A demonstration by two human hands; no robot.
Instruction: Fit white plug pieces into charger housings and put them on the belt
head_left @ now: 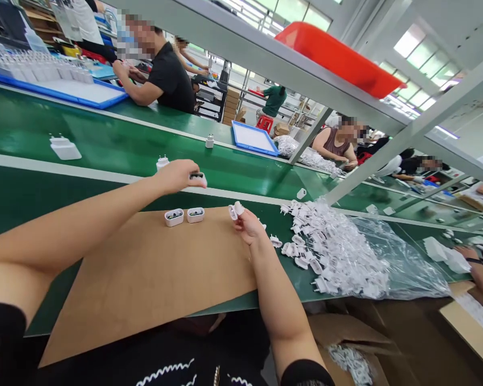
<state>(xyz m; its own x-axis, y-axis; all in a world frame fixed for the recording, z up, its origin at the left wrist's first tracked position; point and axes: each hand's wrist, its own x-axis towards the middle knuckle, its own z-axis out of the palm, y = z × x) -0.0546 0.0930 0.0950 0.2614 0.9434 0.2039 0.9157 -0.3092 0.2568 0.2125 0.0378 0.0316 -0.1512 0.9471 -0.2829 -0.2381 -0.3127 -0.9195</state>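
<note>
My left hand [179,177] is closed on a white charger housing [199,181], with its dark inside showing, above the belt's near rail. My right hand [249,226] pinches a small white plastic part [234,211] over the right edge of the brown cardboard [165,268]. Two open white housings with circuit boards inside, a left one [174,217] and a right one [195,215], stand side by side at the cardboard's far edge. Just beyond my left hand, a white plug [162,163] stands on the green belt [121,145].
A large pile of white plug parts [334,246] lies to the right beside a clear plastic bag [410,262]. More chargers sit on the belt. A red bin [338,59] rests on the overhead shelf. Below right is an open carton [346,321]. Several people sit across the belt.
</note>
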